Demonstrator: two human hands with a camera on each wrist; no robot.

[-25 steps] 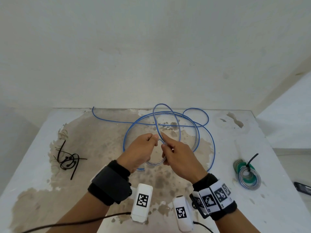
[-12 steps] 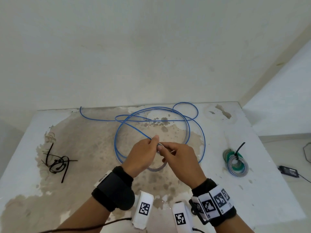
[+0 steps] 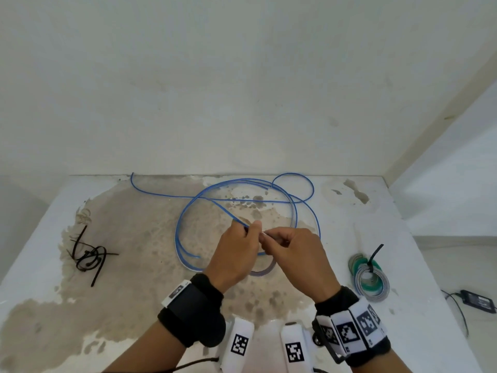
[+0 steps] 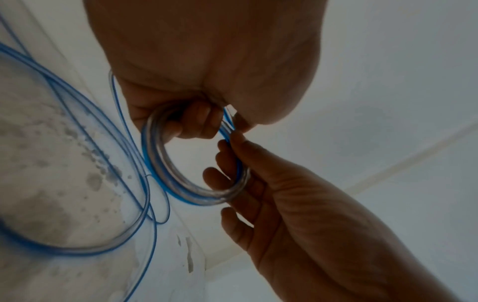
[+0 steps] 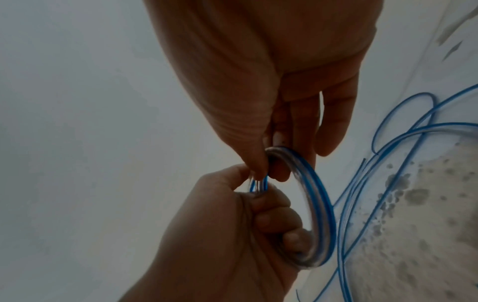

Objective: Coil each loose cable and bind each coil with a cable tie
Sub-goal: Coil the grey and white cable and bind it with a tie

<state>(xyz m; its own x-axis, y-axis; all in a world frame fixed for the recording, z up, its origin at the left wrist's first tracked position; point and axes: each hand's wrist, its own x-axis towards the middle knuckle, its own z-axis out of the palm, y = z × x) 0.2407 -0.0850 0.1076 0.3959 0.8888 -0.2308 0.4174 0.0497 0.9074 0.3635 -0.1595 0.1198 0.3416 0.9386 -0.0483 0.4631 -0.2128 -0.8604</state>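
Note:
A long blue-and-clear cable point(image 3: 185, 219) lies in wide loops on the stained white table point(image 3: 403, 265). Part of it is wound into a small coil point(image 4: 160, 163) point(image 5: 318, 206) held above the table between both hands. My left hand point(image 3: 236, 251) grips the coil's top with curled fingers point(image 4: 199, 120). My right hand point(image 3: 293, 254) pinches the same coil between thumb and fingers point(image 5: 279, 169). The loose strand runs from the hands back to the far loops. A pile of black cable ties point(image 3: 88, 257) lies at the table's left.
A grey and green coil point(image 3: 369, 278) bound with a black tie sits at the table's right. A black power adapter point(image 3: 478, 301) lies on the floor past the right edge. A white wall point(image 3: 242, 90) rises behind the table.
The raised blue loop near the hands has flattened and been drawn in toward the coil. Both hands stayed together on the coil.

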